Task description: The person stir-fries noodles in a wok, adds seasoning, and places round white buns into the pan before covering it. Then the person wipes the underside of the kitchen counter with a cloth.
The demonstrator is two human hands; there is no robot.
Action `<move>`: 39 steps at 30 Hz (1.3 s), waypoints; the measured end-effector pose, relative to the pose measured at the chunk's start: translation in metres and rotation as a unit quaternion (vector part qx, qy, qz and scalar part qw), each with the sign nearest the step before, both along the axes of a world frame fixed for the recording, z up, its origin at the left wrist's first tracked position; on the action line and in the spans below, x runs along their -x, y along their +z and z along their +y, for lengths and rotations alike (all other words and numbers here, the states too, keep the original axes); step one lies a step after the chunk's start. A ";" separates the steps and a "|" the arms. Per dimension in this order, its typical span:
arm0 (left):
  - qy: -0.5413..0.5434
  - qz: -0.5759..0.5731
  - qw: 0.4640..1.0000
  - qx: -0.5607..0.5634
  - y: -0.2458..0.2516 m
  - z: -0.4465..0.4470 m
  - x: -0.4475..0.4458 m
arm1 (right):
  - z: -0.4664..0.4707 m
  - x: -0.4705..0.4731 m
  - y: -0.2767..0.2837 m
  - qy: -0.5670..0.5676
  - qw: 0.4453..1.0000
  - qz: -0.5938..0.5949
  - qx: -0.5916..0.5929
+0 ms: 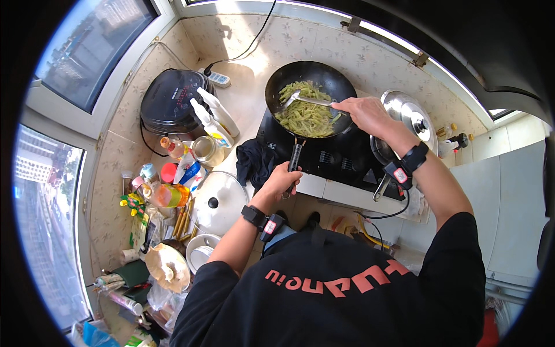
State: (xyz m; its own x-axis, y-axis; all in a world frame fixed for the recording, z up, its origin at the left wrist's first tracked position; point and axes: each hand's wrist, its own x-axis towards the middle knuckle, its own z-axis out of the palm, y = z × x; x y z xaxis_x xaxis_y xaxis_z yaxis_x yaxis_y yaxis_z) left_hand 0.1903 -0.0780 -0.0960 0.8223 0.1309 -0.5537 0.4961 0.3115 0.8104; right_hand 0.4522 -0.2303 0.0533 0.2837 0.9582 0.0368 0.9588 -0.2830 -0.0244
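My left hand (284, 182) grips the dark handle (295, 157) of a black wok (331, 76). The wok sits on the black gas stove (321, 162) near the back wall. Inside it lies a heap of sliced green vegetables (305, 119), mixed with some paler brownish bits. My right hand (364, 113) holds a metal spatula (314, 100) by its shaft, reaching over the wok's right rim. The spatula's head rests on the left part of the vegetables. Both wrists carry black strapped devices.
A steel pot lid (412, 119) covers a pan at the stove's right. A dark cloth (253, 160) lies at its left edge. Leftward stand white spray bottles (217, 117), a rice cooker (171, 99), a glass jar (208, 151), a large lid (221, 204) and several sauce bottles (167, 195).
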 end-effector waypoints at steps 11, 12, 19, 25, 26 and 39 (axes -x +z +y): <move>0.004 0.001 1.000 0.005 0.002 0.002 0.002 | -0.052 0.038 0.135 -0.112 0.988 0.106 0.003; 0.002 0.002 1.000 0.004 0.002 0.002 0.001 | -0.048 0.035 0.139 -0.132 0.982 0.132 0.028; 0.005 -0.005 1.000 0.007 0.000 0.002 0.002 | 0.010 0.050 0.052 -0.173 0.980 0.064 0.068; 0.013 -0.017 1.000 0.020 -0.003 0.003 0.003 | -0.026 0.036 0.056 -0.228 0.967 0.113 0.025; 0.015 -0.018 0.999 0.022 -0.004 0.003 0.003 | -0.038 0.027 0.060 -0.245 0.960 0.134 0.005; 0.003 -0.004 1.000 0.008 -0.003 0.005 0.001 | -0.064 -0.048 0.023 -0.446 0.796 0.386 0.131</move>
